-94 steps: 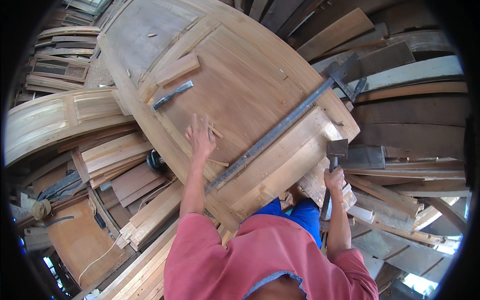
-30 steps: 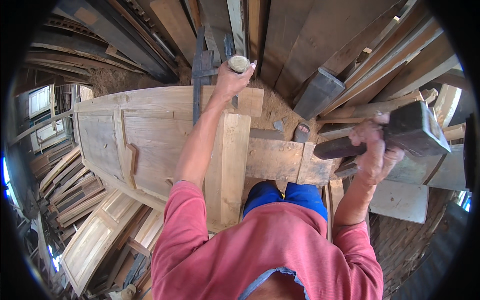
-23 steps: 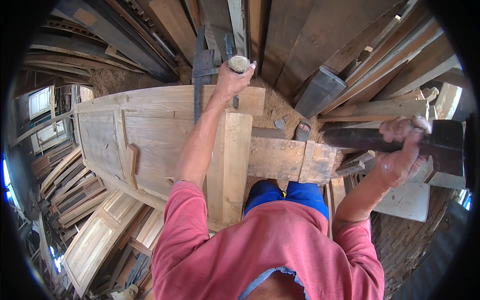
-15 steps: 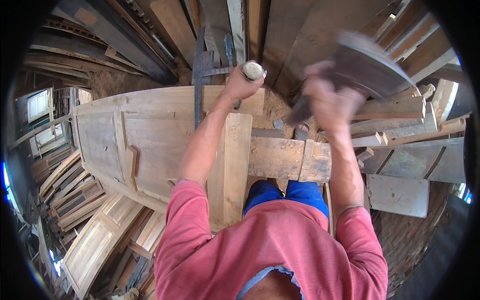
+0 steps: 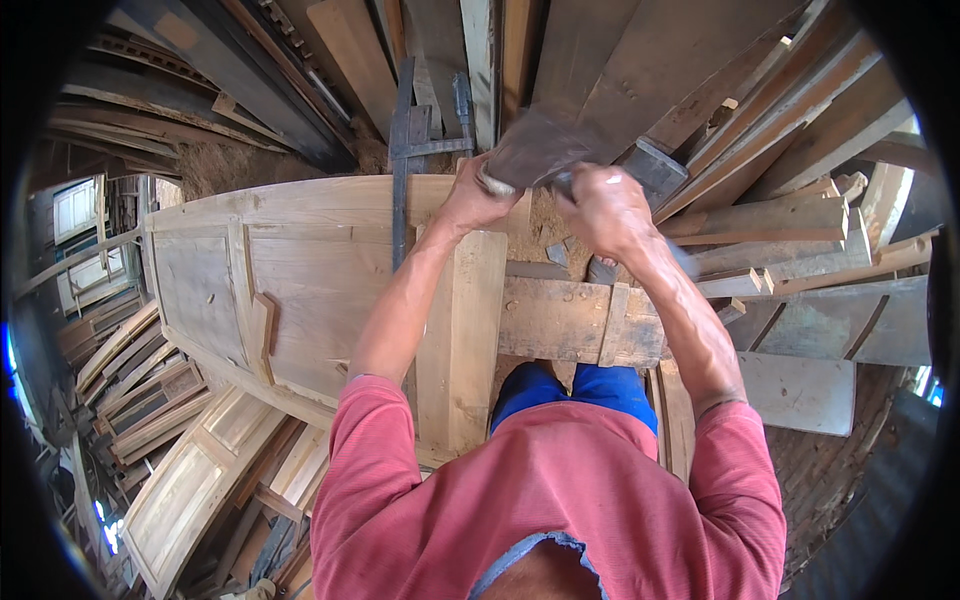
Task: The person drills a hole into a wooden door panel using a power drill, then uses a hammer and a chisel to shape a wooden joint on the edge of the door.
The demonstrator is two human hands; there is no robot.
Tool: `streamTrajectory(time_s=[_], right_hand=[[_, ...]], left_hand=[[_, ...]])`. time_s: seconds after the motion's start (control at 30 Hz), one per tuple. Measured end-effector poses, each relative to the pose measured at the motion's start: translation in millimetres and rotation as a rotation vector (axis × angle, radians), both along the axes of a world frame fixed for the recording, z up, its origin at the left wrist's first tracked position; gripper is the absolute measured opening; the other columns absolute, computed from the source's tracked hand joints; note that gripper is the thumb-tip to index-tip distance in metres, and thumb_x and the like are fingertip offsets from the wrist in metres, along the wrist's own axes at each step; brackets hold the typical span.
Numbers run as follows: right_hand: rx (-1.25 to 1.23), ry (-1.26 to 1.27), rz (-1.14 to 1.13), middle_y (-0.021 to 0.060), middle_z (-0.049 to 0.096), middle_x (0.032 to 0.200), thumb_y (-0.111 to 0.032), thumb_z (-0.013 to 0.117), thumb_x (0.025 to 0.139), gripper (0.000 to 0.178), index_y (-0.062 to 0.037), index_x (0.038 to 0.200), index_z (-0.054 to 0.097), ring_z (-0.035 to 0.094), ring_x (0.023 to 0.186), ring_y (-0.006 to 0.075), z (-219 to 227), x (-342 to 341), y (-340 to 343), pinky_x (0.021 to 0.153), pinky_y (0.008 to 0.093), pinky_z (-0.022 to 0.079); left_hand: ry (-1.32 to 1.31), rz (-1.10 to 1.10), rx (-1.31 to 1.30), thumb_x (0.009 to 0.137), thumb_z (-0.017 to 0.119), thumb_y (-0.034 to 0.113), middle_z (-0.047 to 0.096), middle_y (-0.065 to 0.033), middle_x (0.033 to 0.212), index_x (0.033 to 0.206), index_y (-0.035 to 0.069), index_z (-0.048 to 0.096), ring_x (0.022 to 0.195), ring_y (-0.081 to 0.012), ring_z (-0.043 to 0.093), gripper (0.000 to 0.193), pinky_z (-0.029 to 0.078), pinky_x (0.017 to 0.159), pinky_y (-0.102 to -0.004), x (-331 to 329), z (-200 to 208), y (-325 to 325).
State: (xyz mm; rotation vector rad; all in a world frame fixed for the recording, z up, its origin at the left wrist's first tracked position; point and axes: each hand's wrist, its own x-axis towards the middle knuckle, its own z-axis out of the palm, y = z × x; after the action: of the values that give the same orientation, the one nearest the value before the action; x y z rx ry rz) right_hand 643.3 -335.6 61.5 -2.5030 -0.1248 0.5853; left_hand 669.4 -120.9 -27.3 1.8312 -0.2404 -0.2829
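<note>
My left hand (image 5: 476, 203) is closed around the handle of a chisel at the far right corner of a panelled wooden door (image 5: 300, 275). Only the chisel's round, pale butt end (image 5: 495, 185) shows; its blade is hidden. Gripped in my right hand (image 5: 605, 210) is a wooden mallet (image 5: 545, 150) with a broad dark head, smeared by motion. The head is close beside the butt end; whether they touch I cannot tell. A dark metal bar clamp (image 5: 402, 160) lies across the door's far edge, left of my left hand.
A short plank bench (image 5: 555, 318) stands before my legs, right of the door. A small angled wood piece (image 5: 264, 335) lies on the door. Boards (image 5: 770, 220) are stacked on the right, tall planks (image 5: 590, 60) lean at the back, and another panelled door (image 5: 200, 480) rests at lower left.
My right hand has swung the mallet leftward and inward, from the upper right to beside the chisel. My left hand has shifted slightly down and left, still around the chisel.
</note>
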Motion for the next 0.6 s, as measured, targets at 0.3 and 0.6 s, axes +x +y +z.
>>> streamTrajectory(time_s=[0.3, 0.6], right_hand=[[0.558, -0.085, -0.628, 0.0096, 0.066, 0.072, -0.018, 0.075, 0.085, 0.028, 0.0055, 0.096, 0.065, 0.063, 0.063, 0.0178, -22, -61, -46, 0.059, 0.0343, 0.050], [0.619, -0.248, -0.980, 0.0027, 0.061, 0.064, -0.011, 0.071, 0.092, 0.012, -0.0018, 0.096, 0.065, 0.056, 0.058, 0.0116, -32, -89, -111, 0.058, 0.0265, 0.045]], left_hand=[[0.027, -0.431, 0.706, 0.075, 0.077, 0.014, 0.073, -0.0155, 0.094, 0.101, 0.013, 0.063, 0.092, -0.0370, 0.071, 0.030, 0.055, 0.075, -0.0482, -29, -13, -88], [-0.019, -0.341, 0.672, 0.073, 0.075, 0.017, 0.073, -0.0150, 0.091, 0.104, 0.014, 0.064, 0.090, -0.0391, 0.070, 0.033, 0.055, 0.077, -0.0495, -9, -38, -81]])
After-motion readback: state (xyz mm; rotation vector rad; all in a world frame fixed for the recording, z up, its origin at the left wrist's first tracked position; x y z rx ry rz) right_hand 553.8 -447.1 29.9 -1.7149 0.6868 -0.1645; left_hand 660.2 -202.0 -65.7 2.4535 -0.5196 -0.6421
